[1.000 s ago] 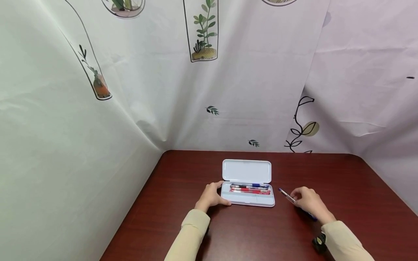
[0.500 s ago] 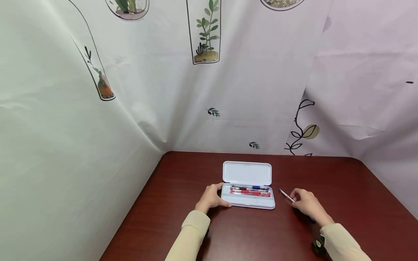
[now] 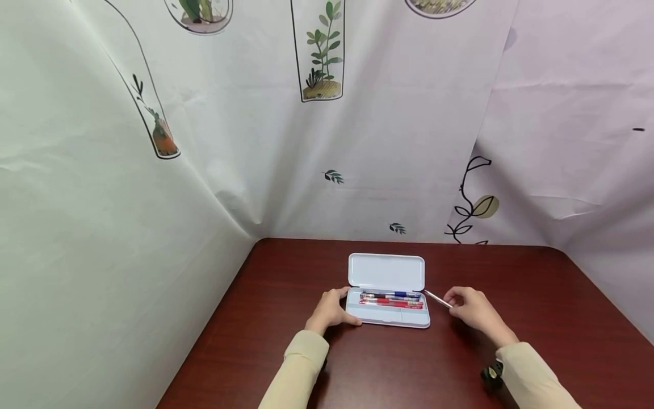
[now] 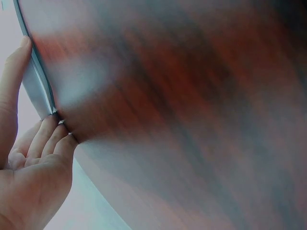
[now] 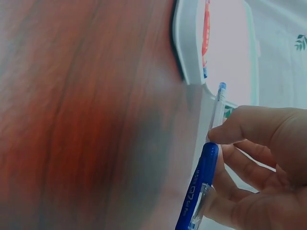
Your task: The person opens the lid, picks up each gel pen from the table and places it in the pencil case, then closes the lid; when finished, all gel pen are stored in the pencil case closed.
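Note:
A white pencil case (image 3: pixel 386 272) lies with its lid raised on the table, several pens in its rear compartment. Among them are a red pen (image 3: pixel 403 305) and a blue-capped pen (image 3: pixel 407 294). My left hand (image 3: pixel 328 309) holds the case's left end, thumb at the front edge and fingers by the back corner. Right of the case, my right hand (image 3: pixel 475 311) pinches a blue gel pen (image 5: pixel 201 184) between thumb and fingers. Its slim clear end points at the case's right back corner. In the head view the hand hides the pen's thicker blue part.
The dark red-brown wooden table (image 3: pixel 398 369) has rounded far corners. A pale plant-printed cloth (image 3: pixel 245 113) hangs along its back and left side. A small black device (image 3: pixel 492 375) sits at the right wrist.
My right hand has lifted the blue pen from the table and brought it left and slightly up, its tip now near the case. The left hand stays on the case.

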Demonstrator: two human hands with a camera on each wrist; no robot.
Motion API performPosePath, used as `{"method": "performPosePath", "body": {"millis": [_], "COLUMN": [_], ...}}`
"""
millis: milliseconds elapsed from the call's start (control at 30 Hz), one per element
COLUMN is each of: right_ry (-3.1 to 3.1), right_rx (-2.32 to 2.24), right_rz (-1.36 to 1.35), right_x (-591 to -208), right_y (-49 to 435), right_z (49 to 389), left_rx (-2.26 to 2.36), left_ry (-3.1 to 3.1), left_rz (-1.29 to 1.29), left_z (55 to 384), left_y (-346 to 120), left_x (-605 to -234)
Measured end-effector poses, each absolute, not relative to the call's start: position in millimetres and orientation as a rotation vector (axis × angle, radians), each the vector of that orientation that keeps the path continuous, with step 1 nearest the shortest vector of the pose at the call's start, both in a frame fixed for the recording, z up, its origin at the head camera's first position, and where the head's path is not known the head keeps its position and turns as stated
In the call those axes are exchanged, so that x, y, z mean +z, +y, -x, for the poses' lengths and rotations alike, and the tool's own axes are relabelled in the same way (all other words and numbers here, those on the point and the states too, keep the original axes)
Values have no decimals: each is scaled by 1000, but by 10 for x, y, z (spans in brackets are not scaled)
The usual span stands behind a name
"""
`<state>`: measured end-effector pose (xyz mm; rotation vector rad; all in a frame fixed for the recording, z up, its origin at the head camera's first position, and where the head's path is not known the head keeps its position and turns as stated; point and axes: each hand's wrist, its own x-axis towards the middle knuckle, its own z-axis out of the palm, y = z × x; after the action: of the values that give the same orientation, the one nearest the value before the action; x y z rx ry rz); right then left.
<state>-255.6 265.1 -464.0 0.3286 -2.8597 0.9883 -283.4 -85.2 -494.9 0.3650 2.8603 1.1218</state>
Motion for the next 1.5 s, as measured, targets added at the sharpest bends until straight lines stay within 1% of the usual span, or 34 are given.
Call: {"method": "performPosePath", "body": {"millis": [733, 1233, 1500], "right_ry": [-2861, -2888, -2857], "right_rx": [1096, 1088, 1057], "right_rz": [-486, -584, -683], "right_x": [-4621, -4613, -4667], "right_y": [2235, 1990, 1848], "right_z": [2718, 2785, 2860], "left_rx": [1104, 1090, 1103], "left_ry": [2876, 2883, 2875], "left_rz": [-369, -374, -369], "left_z": [2838, 2846, 2831], "left_y": [-848, -841, -837], "left_x": [-4974, -4945, -4948]}}
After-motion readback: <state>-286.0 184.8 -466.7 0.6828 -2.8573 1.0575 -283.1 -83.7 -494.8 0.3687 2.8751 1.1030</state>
